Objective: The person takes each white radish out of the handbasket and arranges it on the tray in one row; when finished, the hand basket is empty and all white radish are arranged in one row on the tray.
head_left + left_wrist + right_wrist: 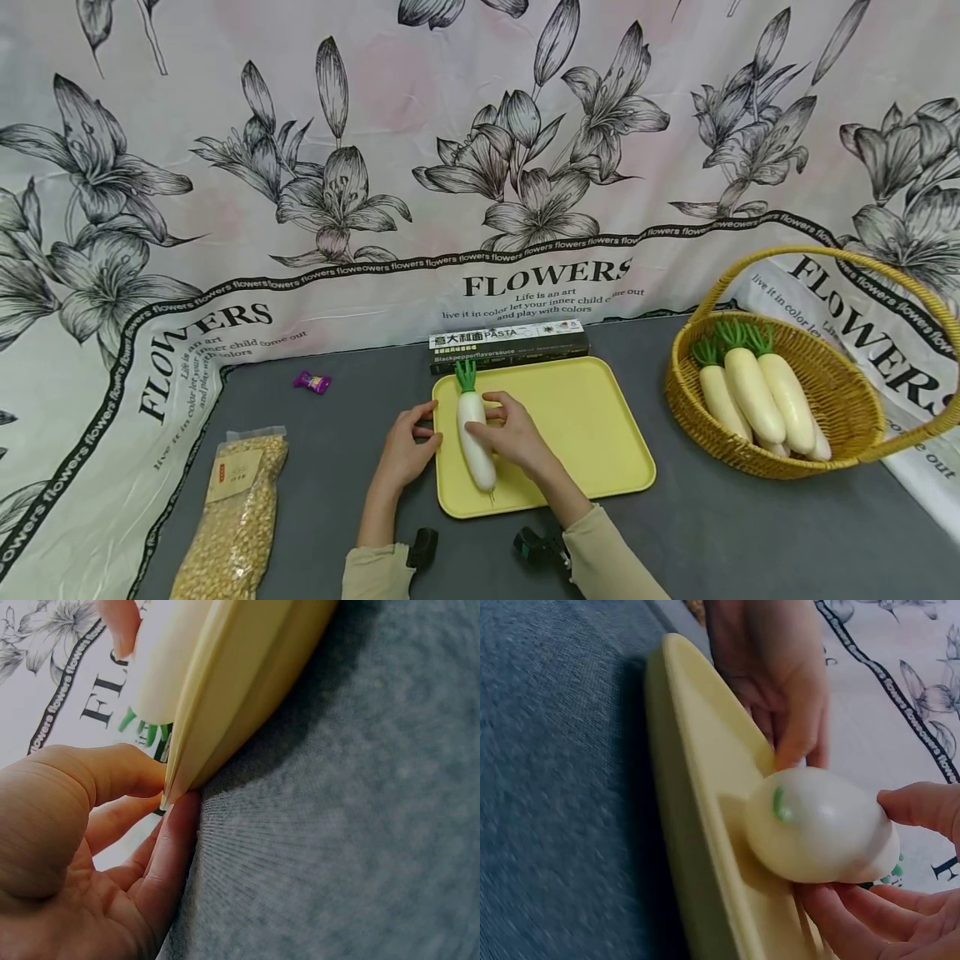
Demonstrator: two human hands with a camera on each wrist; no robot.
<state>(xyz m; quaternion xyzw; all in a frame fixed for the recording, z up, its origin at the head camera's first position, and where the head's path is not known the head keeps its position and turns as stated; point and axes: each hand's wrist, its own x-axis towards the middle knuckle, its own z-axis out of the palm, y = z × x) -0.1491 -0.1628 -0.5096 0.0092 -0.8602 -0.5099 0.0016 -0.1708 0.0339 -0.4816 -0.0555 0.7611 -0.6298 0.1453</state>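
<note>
A white radish (469, 410) with a green top lies lengthwise on the left part of a yellow tray (573, 433). My right hand (513, 435) holds it around the middle, with the thumb (922, 808) on one side and the fingers (847, 919) on the other. At the tray's left edge, my left hand (408, 446) pinches the rim. In the left wrist view its thumb (135, 771) presses the inner side of the rim, and a finger (169, 862) lies against the outside, close to the table.
A wicker basket (693, 433) with several white radishes (753, 392) stands on the right. Behind the tray sits a black-and-white pasta box (510, 348). To the left are a purple wrapped candy (312, 382) and a bag of yellow kernels (236, 517). A flowered cloth (360, 308) hangs behind.
</note>
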